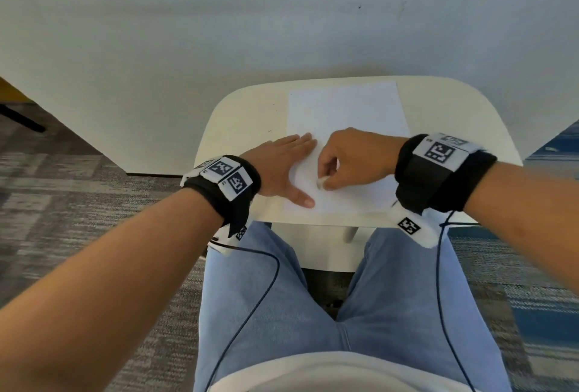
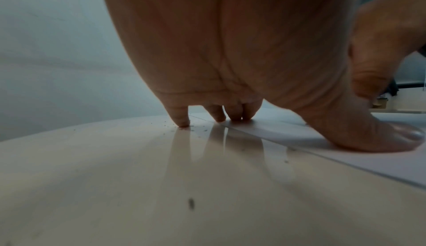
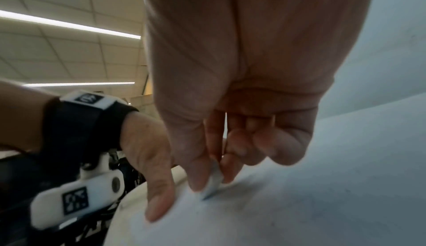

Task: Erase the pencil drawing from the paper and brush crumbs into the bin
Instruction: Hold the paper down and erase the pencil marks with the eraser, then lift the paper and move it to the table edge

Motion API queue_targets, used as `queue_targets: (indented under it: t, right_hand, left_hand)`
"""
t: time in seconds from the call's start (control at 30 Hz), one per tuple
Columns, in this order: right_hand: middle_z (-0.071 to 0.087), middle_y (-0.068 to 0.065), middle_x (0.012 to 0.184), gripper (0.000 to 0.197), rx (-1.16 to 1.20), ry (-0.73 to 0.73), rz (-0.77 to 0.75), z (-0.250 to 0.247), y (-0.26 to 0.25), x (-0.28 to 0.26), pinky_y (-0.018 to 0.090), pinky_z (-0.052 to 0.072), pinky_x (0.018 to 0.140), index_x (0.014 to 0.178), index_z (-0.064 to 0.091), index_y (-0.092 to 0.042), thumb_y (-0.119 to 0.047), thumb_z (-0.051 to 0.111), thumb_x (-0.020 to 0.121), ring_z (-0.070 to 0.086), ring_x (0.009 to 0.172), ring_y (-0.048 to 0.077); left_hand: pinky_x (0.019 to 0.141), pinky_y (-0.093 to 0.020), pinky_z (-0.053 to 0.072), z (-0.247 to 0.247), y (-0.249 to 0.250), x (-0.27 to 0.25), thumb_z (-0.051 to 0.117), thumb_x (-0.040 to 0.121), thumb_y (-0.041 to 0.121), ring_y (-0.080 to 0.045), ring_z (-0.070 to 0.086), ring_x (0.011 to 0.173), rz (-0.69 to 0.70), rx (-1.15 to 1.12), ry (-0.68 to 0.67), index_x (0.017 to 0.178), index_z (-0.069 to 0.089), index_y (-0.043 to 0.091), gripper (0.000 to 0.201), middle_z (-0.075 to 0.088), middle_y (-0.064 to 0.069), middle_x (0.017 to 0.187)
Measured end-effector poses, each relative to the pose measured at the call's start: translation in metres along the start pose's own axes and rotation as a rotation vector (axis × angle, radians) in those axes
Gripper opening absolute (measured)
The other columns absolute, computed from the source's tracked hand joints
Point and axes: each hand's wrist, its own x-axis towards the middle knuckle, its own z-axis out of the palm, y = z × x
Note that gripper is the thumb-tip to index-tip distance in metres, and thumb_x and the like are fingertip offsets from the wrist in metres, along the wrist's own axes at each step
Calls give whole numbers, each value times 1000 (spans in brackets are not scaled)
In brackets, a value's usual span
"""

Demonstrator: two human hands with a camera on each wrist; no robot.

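On the left of the small cream desk (image 1: pixel 238 116), the left hand (image 1: pixel 282 169) lies flat with fingers straight and close together, palm down. The left wrist view shows its fingertips (image 2: pixel 183 122) pressing the surface right at the left edge of the paper (image 1: pixel 344 116), the little finger on bare desk and the others at or over the sheet's border, while the thumb (image 2: pixel 368 137) is spread apart and rests on the sheet nearer the desk's front edge. Small dark crumbs (image 2: pixel 200 131) are scattered on the desk around those fingertips, with a few more specks closer to the camera.

The white paper lies in the middle of the desk, its far edge near the desk's back edge and its near edge almost at the front edge. Pencil marks on it are too faint to make out from the head view; the right wrist view shows only a greyish smudge beside the eraser.

To the right, the right hand (image 1: pixel 354 159) is curled over the near left part of the sheet, just beside the left thumb. Its thumb and first fingers pinch a small white eraser (image 3: pixel 214 182), whose lower end touches the paper; the remaining fingers are folded into the palm.

Both wrists carry black bands (image 1: pixel 438 175) with printed square markers, and thin cables hang from them over the person's blue jeans (image 1: pixel 282 313).
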Motion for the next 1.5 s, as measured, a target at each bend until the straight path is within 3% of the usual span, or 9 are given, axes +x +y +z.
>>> queue_targets:
  t: [0.17, 0.3, 0.47, 0.63, 0.87, 1.0, 1.13, 1.3, 1.5]
  right_hand:
    - [71, -6, 81, 17, 11, 201, 103, -10, 26, -9, 31, 53, 79, 82, 75, -15, -30, 68, 85, 66, 84, 16]
    - [73, -12, 84, 20, 20, -42, 33, -6, 23, -18, 22, 52, 77, 88, 77, -20, -38, 70, 84, 66, 80, 7]
    - [68, 2, 91, 23, 207, 475, 389, -19, 83, -57, 16, 44, 54, 95, 71, -13, -35, 69, 87, 56, 67, 10]
    - [60, 6, 97, 21, 274, 558, 698, -5, 122, -97, 25, 42, 45, 95, 61, -10, -29, 66, 90, 55, 61, 19]
    - [59, 6, 68, 47, 202, 624, 748, 3, 101, -126, 30, 39, 57, 72, 57, -6, -49, 58, 91, 57, 67, 23]
    - [70, 7, 62, 58, 616, 329, 770, 48, 44, -174, 28, 45, 47, 72, 70, -6, -61, 55, 86, 53, 47, 18]
    - [76, 1, 91, 55, 1053, 92, 595, 95, 4, -176, 32, 54, 54, 96, 72, -9, -59, 59, 75, 65, 61, 20]
    - [74, 16, 98, 47, 1530, 402, 493, 97, -22, -143, 33, 56, 52, 104, 69, -1, -43, 61, 84, 66, 66, 27]
    - [73, 21, 80, 35, 1485, 625, 539, 75, -21, -125, 29, 53, 42, 94, 59, 5, -29, 53, 98, 67, 57, 28]
  left_hand:
    - [123, -42, 6, -1, 2, -2, 69, 66, 74, -10, -3, 151, -2, 8, 3, 157, -4, 23, 128, -7, 8, 165]
    - [123, -41, 5, -3, 2, -3, 70, 68, 73, -9, -4, 150, -16, 11, -5, 157, -5, 24, 126, -8, 9, 165]
    - [123, -39, 9, -4, 9, -8, 67, 70, 74, -8, -3, 150, -38, 62, -21, 157, -6, 21, 125, -11, 8, 164]
    - [123, -42, 9, 0, 17, -12, 63, 64, 82, -11, -4, 151, -25, 114, -24, 157, -8, 18, 133, -13, 4, 164]
    - [123, -44, 8, 25, 33, -26, 56, 57, 92, -18, -14, 150, 10, 209, -6, 153, -21, 20, 143, -23, -5, 162]
    - [123, -40, 7, 33, 51, -32, 59, 69, 79, -28, -15, 150, 2, 247, 39, 153, -22, 16, 132, -22, -15, 161]
    - [122, -36, 5, 29, 58, -36, 54, 78, 70, -25, -15, 150, -7, 159, 32, 154, -18, 18, 117, -19, -13, 162]
    - [122, -33, 5, 28, 63, -38, 53, 76, 72, -17, -16, 150, -43, 36, -8, 155, -14, 20, 116, -17, -5, 163]
    - [120, -36, 2, 27, 77, -40, 40, 70, 91, -22, -16, 150, -67, 6, -52, 156, -11, 14, 126, -19, -10, 163]
